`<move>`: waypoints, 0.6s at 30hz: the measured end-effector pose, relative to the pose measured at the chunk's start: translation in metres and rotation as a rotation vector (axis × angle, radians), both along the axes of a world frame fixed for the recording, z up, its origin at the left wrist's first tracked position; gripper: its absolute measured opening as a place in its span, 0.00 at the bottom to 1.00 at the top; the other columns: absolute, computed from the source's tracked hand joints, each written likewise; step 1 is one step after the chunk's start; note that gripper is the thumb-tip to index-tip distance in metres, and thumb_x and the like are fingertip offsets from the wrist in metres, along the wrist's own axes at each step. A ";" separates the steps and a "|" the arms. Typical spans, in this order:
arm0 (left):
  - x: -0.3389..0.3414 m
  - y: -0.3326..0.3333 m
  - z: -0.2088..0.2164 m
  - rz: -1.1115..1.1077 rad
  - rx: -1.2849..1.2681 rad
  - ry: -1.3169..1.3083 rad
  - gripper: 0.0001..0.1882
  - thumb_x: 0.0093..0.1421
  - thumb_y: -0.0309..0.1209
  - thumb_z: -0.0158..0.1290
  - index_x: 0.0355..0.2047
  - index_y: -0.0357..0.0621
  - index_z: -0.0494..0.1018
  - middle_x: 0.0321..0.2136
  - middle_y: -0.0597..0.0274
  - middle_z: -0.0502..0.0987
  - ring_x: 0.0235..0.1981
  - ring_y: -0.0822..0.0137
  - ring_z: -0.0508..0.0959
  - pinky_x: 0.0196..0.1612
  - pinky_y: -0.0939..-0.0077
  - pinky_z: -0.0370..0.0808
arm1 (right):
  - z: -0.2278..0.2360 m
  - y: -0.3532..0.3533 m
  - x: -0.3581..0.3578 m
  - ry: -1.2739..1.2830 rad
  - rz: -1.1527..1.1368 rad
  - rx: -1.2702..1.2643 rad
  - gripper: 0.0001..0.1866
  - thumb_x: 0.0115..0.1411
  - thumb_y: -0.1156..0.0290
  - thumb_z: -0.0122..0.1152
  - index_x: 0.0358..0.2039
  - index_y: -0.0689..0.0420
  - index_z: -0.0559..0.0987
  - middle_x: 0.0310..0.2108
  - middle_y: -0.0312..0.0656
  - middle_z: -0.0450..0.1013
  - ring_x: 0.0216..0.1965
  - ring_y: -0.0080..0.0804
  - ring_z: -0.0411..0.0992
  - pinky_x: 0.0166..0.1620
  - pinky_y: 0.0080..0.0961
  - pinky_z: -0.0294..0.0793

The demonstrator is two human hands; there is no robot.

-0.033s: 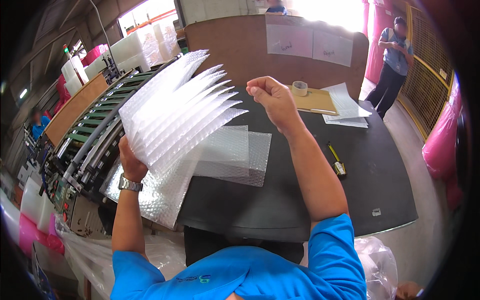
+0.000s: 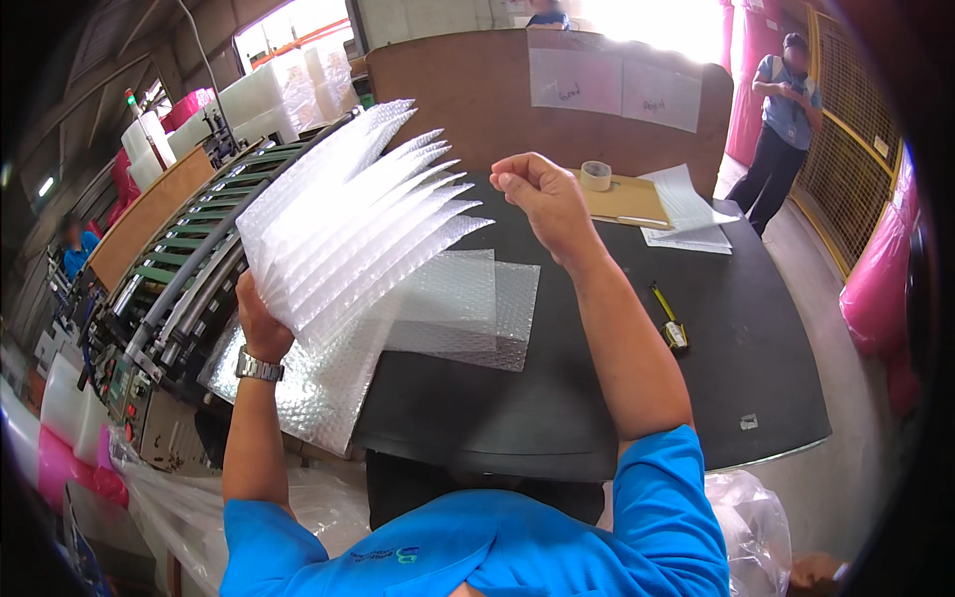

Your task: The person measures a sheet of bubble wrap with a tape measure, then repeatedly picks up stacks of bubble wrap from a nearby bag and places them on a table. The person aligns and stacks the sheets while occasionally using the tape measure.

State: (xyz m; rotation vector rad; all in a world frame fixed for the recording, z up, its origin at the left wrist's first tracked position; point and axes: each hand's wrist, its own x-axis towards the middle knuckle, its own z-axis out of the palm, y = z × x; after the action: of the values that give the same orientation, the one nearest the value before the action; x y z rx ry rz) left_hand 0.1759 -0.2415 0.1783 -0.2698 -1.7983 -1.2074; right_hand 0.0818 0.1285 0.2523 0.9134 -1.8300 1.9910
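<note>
At the far left, translucent white and pink plastic rolls (image 2: 75, 423) stand beside a long machine with green slats and metal rollers (image 2: 204, 224), which slants up and away past the table. Next to it is the person's left hand (image 2: 264, 323), a silver metal-link watch (image 2: 260, 365) on its wrist; it is closed around the lower left corner of a fanned stack of clear bubble-wrap sheets (image 2: 348, 219), raised above the table, their free edges spread apart toward the upper right. Below the stack, a wide bubble-wrap piece (image 2: 318, 398) lies at the table's left end, and flat, overlapping clear bubble-wrap pieces (image 2: 448, 318) lie to its right on the black tabletop (image 2: 477, 413). Farther right, the right hand (image 2: 547, 204) is raised apart from the stack, its fingers curled in close to the thumb; whether the tips meet or pinch anything, I cannot tell. Beyond it, a whitish tape roll (image 2: 596, 176) sits on a flat tan board (image 2: 637, 202), with loose white papers (image 2: 691, 204) just beside. Nearer, a black-and-yellow tape measure (image 2: 674, 334) lies with its yellow blade partly out. At the right, a person in a blue shirt (image 2: 791, 109) stands before a yellow-framed mesh fence (image 2: 860, 119).
</note>
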 end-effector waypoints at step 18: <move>0.004 -0.006 -0.003 0.243 -0.486 0.085 0.35 0.42 0.33 0.60 0.46 0.35 0.54 0.34 0.50 0.69 0.35 0.56 0.71 0.39 0.67 0.67 | 0.011 -0.017 -0.008 0.164 -0.126 0.240 0.10 0.50 0.71 0.56 0.33 0.59 0.76 0.32 0.42 0.73 0.34 0.30 0.70 0.41 0.25 0.67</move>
State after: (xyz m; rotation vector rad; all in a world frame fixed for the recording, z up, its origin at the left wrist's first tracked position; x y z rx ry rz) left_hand 0.1796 -0.2475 0.1757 -0.3596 -1.9652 -0.5710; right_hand 0.0741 0.1114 0.2637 0.9691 -2.0066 1.5976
